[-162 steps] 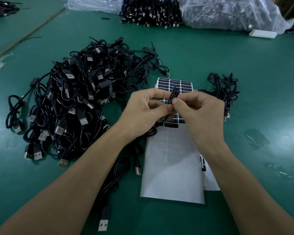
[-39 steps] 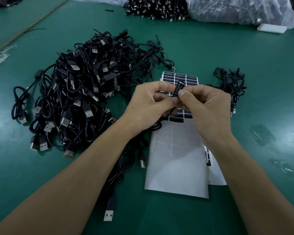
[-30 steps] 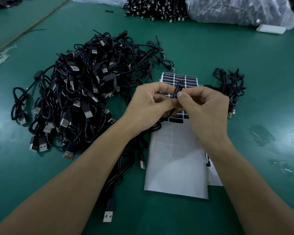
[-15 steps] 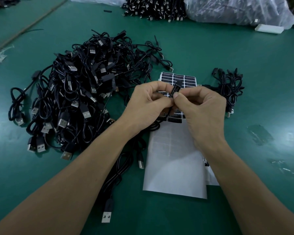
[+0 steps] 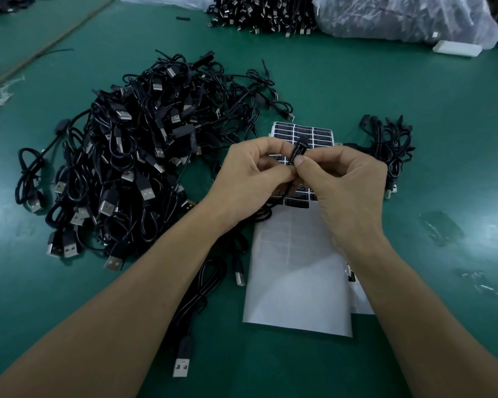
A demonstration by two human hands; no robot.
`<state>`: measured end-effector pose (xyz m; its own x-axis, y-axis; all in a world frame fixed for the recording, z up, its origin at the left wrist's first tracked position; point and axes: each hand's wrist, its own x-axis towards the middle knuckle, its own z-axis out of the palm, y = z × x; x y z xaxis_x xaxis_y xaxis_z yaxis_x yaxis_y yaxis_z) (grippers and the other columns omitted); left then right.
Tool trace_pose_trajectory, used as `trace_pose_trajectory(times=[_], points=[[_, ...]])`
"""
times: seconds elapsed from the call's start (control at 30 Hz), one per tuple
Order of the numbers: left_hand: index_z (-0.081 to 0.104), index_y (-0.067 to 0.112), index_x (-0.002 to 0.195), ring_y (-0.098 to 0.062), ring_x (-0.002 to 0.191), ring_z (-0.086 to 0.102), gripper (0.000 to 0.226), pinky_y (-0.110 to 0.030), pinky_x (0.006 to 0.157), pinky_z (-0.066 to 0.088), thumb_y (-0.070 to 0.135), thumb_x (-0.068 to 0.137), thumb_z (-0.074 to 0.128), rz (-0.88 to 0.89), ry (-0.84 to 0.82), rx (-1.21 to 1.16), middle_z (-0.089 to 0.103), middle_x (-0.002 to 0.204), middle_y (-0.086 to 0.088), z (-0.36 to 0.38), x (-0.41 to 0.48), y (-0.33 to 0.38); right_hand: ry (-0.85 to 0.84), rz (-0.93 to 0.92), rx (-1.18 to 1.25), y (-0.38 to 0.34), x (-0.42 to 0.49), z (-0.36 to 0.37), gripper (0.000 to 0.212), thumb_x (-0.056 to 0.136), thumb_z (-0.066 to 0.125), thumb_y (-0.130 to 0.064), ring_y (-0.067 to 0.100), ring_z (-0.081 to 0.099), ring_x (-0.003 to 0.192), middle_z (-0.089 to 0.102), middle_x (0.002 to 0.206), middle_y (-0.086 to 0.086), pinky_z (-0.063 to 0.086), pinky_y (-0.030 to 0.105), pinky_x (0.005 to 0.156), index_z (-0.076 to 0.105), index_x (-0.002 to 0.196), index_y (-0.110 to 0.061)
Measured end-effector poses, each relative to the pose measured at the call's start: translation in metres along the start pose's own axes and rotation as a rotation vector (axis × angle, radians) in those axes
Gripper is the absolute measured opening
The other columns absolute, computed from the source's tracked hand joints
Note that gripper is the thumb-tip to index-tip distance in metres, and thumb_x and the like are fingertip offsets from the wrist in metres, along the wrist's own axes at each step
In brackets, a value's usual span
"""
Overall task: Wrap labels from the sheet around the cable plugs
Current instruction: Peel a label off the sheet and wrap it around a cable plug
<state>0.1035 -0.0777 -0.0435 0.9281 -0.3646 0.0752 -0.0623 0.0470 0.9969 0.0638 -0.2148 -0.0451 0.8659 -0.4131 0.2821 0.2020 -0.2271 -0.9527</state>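
"Hardly anything is shifting since a moment ago: the small black cable plug (image 5: 302, 140) is still hovering above the white sheet of black labels (image 5: 296, 277) on the green worktop (image 5: 414, 96)."

"The left hand (image 5: 247, 173) and right hand (image 5: 348, 191) are both pinching it, fingers (image 5: 270, 146) narrow. I'd be pressing the label (image 5: 296, 152) round tightly, edges meeting squarely."
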Motion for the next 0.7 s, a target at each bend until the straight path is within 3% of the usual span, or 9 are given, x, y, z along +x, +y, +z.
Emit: trace_pose_trajectory(times=[0.17,0.53,0.7], points=[[0.068,0.004,0.102,-0.017,0.065,0.068,0.016,-0.034,0.072,0.061,-0.006,0.09,0.066,0.003,0.0,-0.002,0.071,0.072,-0.01,0.0008,-0.0001,-0.0001,0.004,-0.006,-0.012,-0.0008,-0.0011,0.0003,0.009,0.081,0.077,-0.013,0.021,0.073,0.068,0.075,0.072,-0.001,0.061,0.036,0.069,0.075,0.078,-0.021],[0.067,0.005,0.099,-0.015,0.063,0.069,0.016,-0.029,0.068,0.061,-0.008,0.09,0.066,0.015,-0.014,-0.019,0.072,0.069,-0.007,0.0006,-0.0007,0.0,0.012,0.017,-0.001,-0.0017,-0.0033,0.0004,0.007,0.079,0.078,-0.014,0.023,0.074,0.071,0.075,0.074,0.001,0.062,0.044,0.072,0.074,0.079,-0.019],[0.066,0.012,0.096,-0.016,0.064,0.069,0.018,-0.033,0.071,0.061,-0.006,0.09,0.066,0.021,-0.012,0.003,0.072,0.068,-0.005,0.0003,0.0,-0.0014,0.051,0.047,0.055,-0.0006,-0.0031,-0.0014,0.03,0.074,0.082,-0.015,0.024,0.074,0.074,0.075,0.075,0.002,0.062,0.048,0.074,0.054,0.084,-0.018]])
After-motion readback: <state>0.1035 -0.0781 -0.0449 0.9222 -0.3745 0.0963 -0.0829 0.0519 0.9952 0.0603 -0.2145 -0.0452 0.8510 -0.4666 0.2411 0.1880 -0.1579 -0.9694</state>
